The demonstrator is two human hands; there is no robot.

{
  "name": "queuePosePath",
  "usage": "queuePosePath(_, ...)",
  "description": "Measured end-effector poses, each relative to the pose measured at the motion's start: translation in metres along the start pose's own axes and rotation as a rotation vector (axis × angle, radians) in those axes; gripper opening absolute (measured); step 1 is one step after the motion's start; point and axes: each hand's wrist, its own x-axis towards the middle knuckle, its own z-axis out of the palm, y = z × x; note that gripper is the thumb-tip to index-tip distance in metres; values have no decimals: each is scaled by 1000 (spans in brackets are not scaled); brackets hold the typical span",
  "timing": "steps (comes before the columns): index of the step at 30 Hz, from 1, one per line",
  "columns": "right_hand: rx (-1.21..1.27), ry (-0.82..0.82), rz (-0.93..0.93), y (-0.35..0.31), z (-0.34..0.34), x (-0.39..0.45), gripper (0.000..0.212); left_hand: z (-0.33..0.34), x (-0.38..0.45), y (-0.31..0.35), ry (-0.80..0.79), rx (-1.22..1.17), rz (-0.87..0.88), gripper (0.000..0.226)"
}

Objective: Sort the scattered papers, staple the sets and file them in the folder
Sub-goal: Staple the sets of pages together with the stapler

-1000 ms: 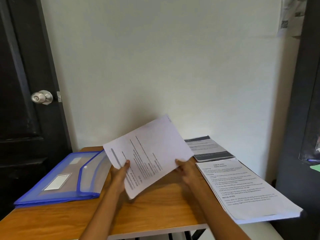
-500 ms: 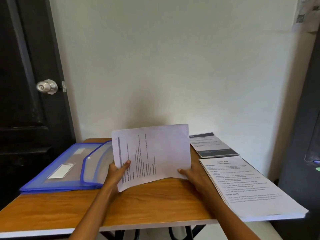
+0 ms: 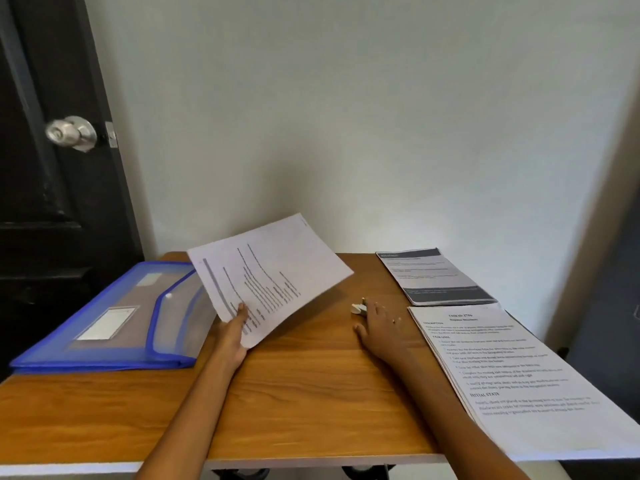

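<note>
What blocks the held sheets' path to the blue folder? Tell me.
Nothing visible does. The left hand holds the sheets tilted above the table, their left edge already over the blue folder, whose flap looks closed.

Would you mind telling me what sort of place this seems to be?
Probably a small room at home or a plain office: a wooden desk against a bare wall, a dark door with a round knob, and a blue folder beside printed papers.

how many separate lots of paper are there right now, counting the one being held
3: the held set in the left hand, a grey-banded set at the table's far right, a text stack nearer.
</note>
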Motion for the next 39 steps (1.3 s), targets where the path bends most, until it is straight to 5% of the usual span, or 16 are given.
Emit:
queuePosePath(6, -158, 62, -156, -31, 18, 38, 38, 21, 30, -7, -28, -139, -32, 22)
queuePosePath(11, 295, -221, -293, -78, 22, 40, 33, 38, 56, -13, -81, -262, -74, 16)
queuePosePath(19, 1048, -571, -65, -91, -2, 21, 26, 57, 64, -18, -155, -335, -103, 12)
queuePosePath(28, 1380, -593, -4, -85, 5, 21, 38, 68, 42, -17, -147, -177, -13, 35)
queuePosePath(39, 1488, -620, -15, -86, 9, 17, 30, 77, 27, -14, -155, -151, 1, 41)
